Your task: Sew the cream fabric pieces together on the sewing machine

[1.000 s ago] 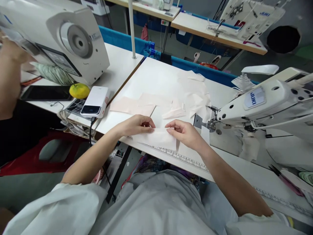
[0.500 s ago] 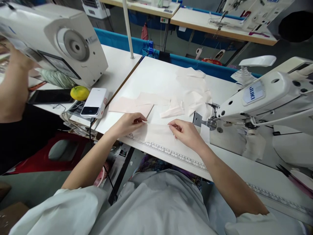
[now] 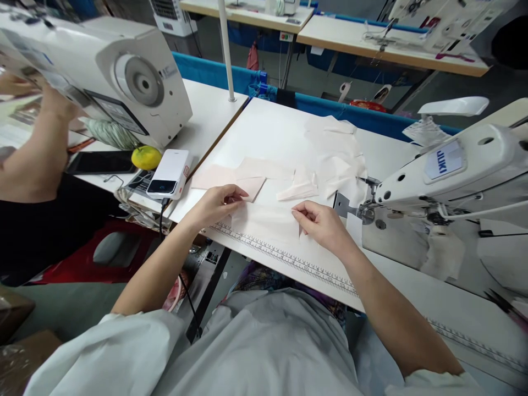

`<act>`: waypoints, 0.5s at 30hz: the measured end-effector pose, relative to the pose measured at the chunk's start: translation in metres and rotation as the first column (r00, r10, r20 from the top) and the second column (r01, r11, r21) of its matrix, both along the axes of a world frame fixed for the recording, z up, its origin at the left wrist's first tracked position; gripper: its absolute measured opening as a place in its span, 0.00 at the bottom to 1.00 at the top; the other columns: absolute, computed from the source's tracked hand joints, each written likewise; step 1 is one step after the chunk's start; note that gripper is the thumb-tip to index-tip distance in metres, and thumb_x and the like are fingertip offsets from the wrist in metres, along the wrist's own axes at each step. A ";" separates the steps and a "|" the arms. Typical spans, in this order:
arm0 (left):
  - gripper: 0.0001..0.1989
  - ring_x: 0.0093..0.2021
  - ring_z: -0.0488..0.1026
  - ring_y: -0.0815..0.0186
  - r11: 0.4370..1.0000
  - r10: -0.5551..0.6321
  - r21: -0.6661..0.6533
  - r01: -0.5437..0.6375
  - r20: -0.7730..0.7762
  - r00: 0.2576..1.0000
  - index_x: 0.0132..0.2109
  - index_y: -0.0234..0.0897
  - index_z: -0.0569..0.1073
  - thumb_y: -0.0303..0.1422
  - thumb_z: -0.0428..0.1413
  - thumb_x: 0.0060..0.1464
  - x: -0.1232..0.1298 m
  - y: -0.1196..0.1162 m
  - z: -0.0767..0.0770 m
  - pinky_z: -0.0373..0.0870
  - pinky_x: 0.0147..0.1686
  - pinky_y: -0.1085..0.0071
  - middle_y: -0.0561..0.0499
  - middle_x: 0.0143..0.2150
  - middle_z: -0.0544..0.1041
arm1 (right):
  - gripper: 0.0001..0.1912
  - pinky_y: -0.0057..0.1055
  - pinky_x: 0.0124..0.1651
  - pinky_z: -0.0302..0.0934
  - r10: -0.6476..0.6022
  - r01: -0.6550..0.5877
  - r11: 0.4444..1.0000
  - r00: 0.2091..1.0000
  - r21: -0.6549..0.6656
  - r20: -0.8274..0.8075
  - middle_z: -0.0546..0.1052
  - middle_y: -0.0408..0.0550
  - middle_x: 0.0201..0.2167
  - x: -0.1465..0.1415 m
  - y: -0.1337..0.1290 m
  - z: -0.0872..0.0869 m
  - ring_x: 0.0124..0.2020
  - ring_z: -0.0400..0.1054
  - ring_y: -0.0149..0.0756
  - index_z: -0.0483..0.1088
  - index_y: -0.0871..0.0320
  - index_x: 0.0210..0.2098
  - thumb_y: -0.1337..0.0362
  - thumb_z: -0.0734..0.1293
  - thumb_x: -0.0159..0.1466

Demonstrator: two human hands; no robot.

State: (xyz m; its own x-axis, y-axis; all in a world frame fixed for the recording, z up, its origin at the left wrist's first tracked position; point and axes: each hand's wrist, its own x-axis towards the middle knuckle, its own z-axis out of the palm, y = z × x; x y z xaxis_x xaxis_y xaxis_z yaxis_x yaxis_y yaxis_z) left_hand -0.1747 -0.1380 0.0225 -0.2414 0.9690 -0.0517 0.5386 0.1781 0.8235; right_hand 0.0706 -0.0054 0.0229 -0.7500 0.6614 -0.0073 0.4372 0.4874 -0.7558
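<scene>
Pale cloth over the table near the ruler, its upper corners pinched between closed thumb and fingers of the left hand and right hand, looks light, limp and easily creased, best held at those opposite corners.

We pinch a pale fabric piece near its far corners with our left hand and right hand, over the table. Beyond it lie other cloth pieces (some faintly pink); we have a sewing machine rightward, a white power bank leftward.
</scene>
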 end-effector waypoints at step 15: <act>0.17 0.58 0.71 0.58 0.941 0.212 0.339 0.004 -0.598 0.773 0.58 0.37 0.70 0.30 0.48 0.66 0.055 -0.081 -0.019 0.69 0.57 0.61 0.43 0.56 0.76 | 0.15 0.39 0.44 0.68 0.192 -0.131 0.850 0.979 0.511 -0.069 0.81 0.49 0.42 0.018 -0.001 -0.004 0.43 0.73 0.42 0.70 0.55 0.52 0.67 0.56 0.71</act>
